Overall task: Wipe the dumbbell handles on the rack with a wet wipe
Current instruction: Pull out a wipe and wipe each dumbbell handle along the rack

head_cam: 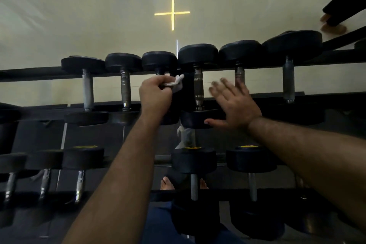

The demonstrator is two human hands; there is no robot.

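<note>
A black rack [49, 71] holds a top row of black dumbbells with metal handles. My left hand [155, 93] grips a crumpled white wet wipe [175, 84] wrapped over the handle of the third dumbbell [159, 60] from the left; that handle is mostly hidden under the hand. My right hand [233, 103] is spread flat with straight fingers, blurred, over the near head of the neighbouring dumbbell [198, 53], whose chrome handle [198, 89] shows bare between my hands.
More dumbbells fill the top row on both sides, and a lower row [194, 160] sits nearer me. A pale floor with a yellow cross [172, 13] lies beyond the rack. My bare feet [167, 183] show below. Another person's foot [333, 27] is far right.
</note>
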